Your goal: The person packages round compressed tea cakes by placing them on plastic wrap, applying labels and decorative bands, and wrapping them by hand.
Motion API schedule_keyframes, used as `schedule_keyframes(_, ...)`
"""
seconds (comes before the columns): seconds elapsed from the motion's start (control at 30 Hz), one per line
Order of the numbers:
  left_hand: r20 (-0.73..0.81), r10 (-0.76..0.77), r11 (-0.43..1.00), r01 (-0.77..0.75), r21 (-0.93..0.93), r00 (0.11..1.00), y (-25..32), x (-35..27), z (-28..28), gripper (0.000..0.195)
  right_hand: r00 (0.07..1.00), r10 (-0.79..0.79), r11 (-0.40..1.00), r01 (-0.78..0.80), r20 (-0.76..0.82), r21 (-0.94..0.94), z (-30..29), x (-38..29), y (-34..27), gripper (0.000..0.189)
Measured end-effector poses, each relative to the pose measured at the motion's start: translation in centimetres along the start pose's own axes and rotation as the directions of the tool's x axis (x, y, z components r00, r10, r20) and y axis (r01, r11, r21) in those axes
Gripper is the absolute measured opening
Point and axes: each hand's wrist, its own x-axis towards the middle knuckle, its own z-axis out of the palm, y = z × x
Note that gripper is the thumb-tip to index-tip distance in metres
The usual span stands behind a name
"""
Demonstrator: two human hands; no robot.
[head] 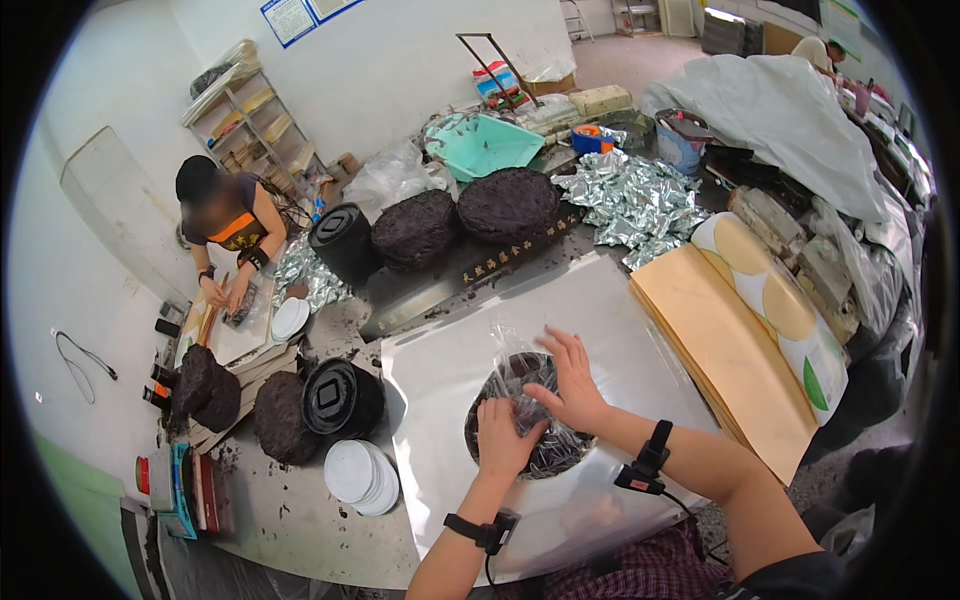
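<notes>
A round dark mass [559, 450] under crinkled clear plastic film lies on a pale, glossy sheet [442, 390] right before me. My left hand [504, 436] is on the near left of the mass, fingertips down on the film and thumb out to the side. Whether it pinches the film cannot be made out. Over the far right side is my right hand [574, 384], its fingers spread. Between and beyond the hands, a loose tuft of the clear film [510, 341] stands up. The hands cover part of the mass.
Stacked tan paper sheets [712, 337] lie at right, with foil packets [637, 199] beyond. Dark lumps [510, 204] sit behind a metal bar [480, 274]. At left are a black lidded tub [343, 397] and white round lids [360, 476]. A co-worker [232, 217] works at far left.
</notes>
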Motion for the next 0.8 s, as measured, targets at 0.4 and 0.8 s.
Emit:
schedule_keyframes(0.4, -0.252, -0.001, 0.965, -0.065, -0.254, 0.968, -0.1, -0.5, 1.7, 0.072, 0.966, -0.01, 0.856, -0.125, 0.259, 0.501, 0.6, -0.7, 0.7, 0.028)
schedule_keyframes(0.8, 0.151, 0.148, 0.983, -0.128, -0.135, 0.977, 0.9, 0.5, -0.1, 0.123, 0.881, 0.089, 0.928, -0.243, 0.464, 0.283, 5.2, -0.9, 1.3, 0.028)
